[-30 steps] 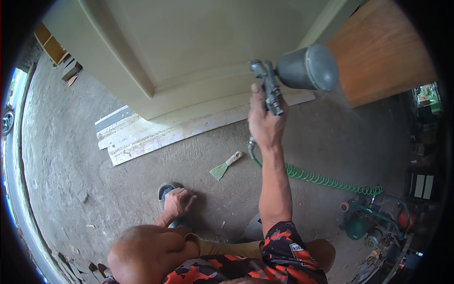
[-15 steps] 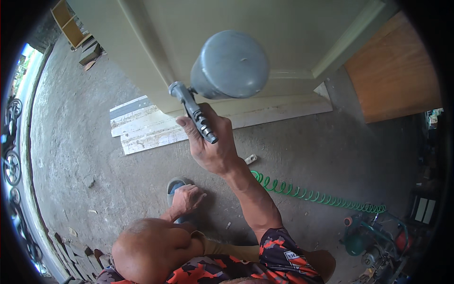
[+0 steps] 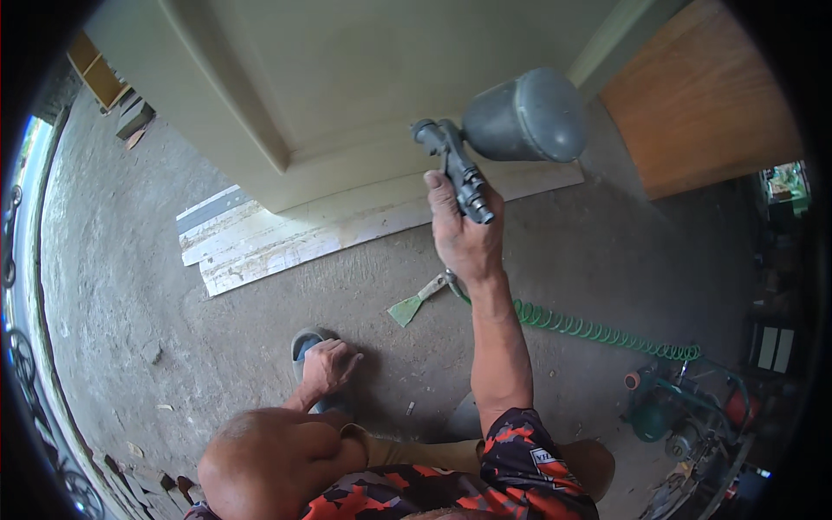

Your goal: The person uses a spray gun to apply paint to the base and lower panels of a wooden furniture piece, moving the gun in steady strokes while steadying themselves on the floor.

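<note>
My right hand [image 3: 468,234] is wrapped round the handle of a metal spray gun [image 3: 452,169]. The gun's grey paint cup [image 3: 524,117] tilts off to the right and hides part of the panel behind it. In front of the gun stands a beige-green panelled door [image 3: 338,78], its lower edge by white-stained boards [image 3: 286,243] on the floor. My left hand [image 3: 328,367] hangs near a grey slipper [image 3: 305,340] on my foot, fingers curled with nothing visible in them. A green coiled hose [image 3: 598,329] runs from beneath my right hand.
A putty knife [image 3: 419,299] lies on the concrete floor [image 3: 113,260]. On the right stand a brown wooden panel [image 3: 711,95] and a green air compressor [image 3: 654,420]. Far left are a wooden shelf unit [image 3: 95,69] and bicycles [image 3: 26,364] along the edge.
My right hand and the spray gun have moved to the right across the door, the cup now seen more from its side. The whole putty knife has come into view. My left hand stays low.
</note>
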Tool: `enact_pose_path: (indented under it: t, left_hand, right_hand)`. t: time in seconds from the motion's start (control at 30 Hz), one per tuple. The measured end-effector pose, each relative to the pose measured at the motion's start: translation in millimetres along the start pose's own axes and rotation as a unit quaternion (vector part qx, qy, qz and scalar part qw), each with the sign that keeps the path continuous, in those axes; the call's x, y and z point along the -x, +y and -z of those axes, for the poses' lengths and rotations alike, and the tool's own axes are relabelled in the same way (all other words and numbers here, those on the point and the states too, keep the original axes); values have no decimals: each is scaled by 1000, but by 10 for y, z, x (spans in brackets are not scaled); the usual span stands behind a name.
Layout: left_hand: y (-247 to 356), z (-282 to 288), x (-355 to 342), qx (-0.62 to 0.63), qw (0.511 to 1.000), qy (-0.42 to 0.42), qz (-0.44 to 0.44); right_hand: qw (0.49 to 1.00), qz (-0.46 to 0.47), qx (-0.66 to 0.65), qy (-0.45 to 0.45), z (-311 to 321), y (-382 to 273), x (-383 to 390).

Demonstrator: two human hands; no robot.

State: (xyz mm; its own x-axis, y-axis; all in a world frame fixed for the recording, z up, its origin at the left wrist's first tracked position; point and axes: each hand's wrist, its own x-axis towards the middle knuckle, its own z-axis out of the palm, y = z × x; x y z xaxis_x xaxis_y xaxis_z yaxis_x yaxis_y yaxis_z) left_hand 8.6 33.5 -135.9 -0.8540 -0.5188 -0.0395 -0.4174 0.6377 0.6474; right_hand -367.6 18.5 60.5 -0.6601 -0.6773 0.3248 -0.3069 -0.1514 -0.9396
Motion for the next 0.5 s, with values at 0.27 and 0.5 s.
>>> enact_pose_path:
  t: [0.27,0.5]
  left_hand:
    - [72,41,-54,8,1000,8,-11]
    - [74,-8,-47,-3,1000,9,-4]
  right_hand:
    - [992,0,62,109,916,371,-379]
    - [968,7,153,199,1595,515,-673]
